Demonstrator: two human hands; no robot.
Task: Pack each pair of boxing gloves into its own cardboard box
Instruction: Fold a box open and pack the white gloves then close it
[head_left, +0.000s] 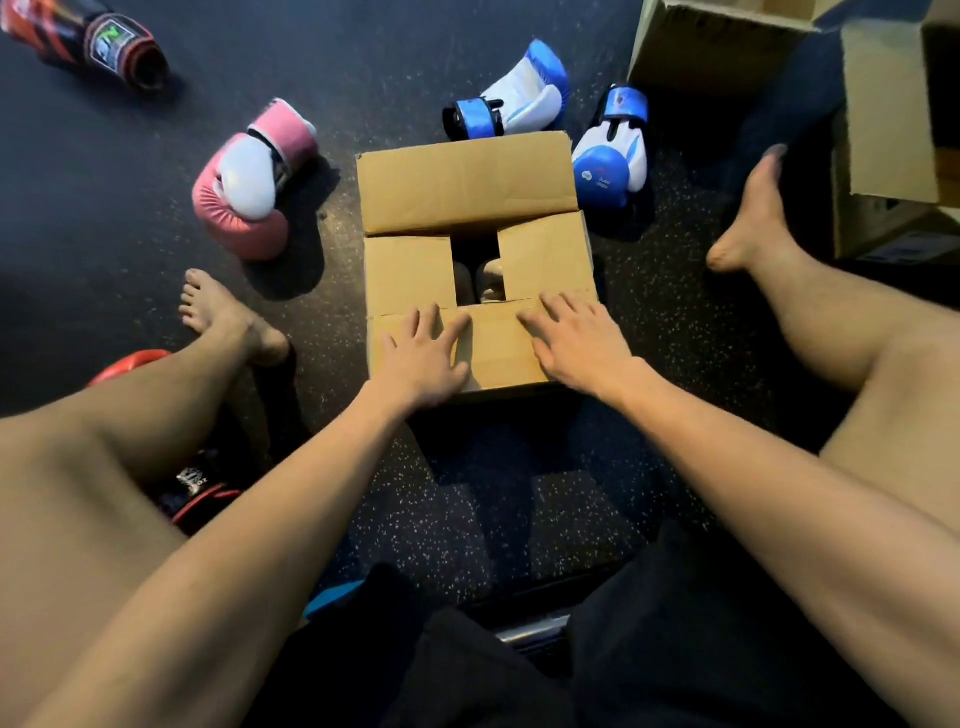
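While left hand (423, 358), right hand (579, 345) press box (467, 182), glove (608, 174) print blurs.

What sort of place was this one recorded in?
Probably a boxing gym or training room: dark speckled rubber flooring, with a pink-and-white boxing glove and a blue-and-white boxing glove lying loose on it. The person sits on the floor with a bare foot out.

A pink glove (241, 195) is lying near the left of the box (467, 182), one blue glove (514, 101) is crowding its far edge, and a second blue glove (613, 158) is crowding its right corner. Bare floor (493, 499) is lying open between box and lap, with the left leg (171, 400) and right leg (841, 332) fencing it. Spare boxes (893, 114) are blocking the far right.
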